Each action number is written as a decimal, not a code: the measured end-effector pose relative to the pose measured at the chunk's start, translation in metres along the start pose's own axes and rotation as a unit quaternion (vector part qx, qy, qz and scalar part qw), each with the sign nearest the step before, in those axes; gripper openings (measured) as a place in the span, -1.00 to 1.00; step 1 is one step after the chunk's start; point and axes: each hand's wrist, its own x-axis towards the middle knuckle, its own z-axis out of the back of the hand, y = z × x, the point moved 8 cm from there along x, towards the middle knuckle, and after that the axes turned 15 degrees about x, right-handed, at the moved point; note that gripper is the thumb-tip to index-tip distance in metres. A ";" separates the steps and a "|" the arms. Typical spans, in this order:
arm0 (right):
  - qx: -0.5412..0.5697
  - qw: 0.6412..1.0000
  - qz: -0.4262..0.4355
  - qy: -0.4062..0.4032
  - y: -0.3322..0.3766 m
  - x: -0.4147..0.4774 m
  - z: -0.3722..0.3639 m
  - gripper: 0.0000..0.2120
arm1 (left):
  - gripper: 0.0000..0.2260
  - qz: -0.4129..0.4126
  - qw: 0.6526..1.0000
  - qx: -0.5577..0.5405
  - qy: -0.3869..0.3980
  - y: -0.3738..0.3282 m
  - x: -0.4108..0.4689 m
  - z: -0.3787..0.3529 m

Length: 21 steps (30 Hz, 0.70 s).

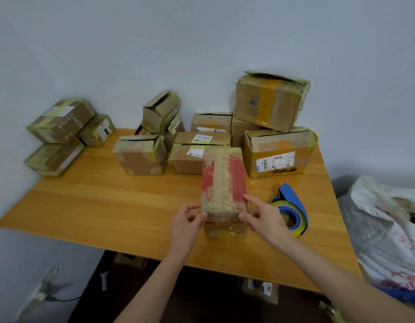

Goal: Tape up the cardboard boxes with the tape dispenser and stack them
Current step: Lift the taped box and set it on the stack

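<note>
Head view: red-printed cardboard box [222,180] is at the 6 o'clock edge of the worktop [97,206], its long side running away.
Hands: left hand [186,221] and right hand [263,219] each pinch a near corner, likely squaring it for taping.
Tape dispenser [292,210]: at the box's 3 o'clock, untouched, within reach.
Stacks: taped boxes [271,101] piled at 1 o'clock, more at 10 o'clock.

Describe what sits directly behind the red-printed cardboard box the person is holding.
A flat brown cardboard box with a white label, under another labelled box. The red-printed cardboard box hides its right end.
</note>
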 end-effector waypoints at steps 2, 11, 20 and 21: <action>0.002 1.000 -0.009 -0.006 -0.002 0.000 0.001 -0.42 | -0.81 -0.003 1.000 0.010 -0.004 0.001 0.001 0.000; -0.280 0.959 0.034 -0.015 0.014 0.006 0.004 -0.39 | -0.59 -0.100 0.959 0.265 -0.021 -0.023 0.003 0.000; -0.290 0.956 0.046 -0.003 0.020 0.015 -0.010 -0.44 | -0.13 -0.137 0.955 0.258 0.059 -0.026 0.017 -0.025; -0.267 0.962 0.053 0.001 0.018 0.015 -0.009 -0.46 | -0.15 -0.141 0.956 0.249 0.057 -0.025 0.017 -0.023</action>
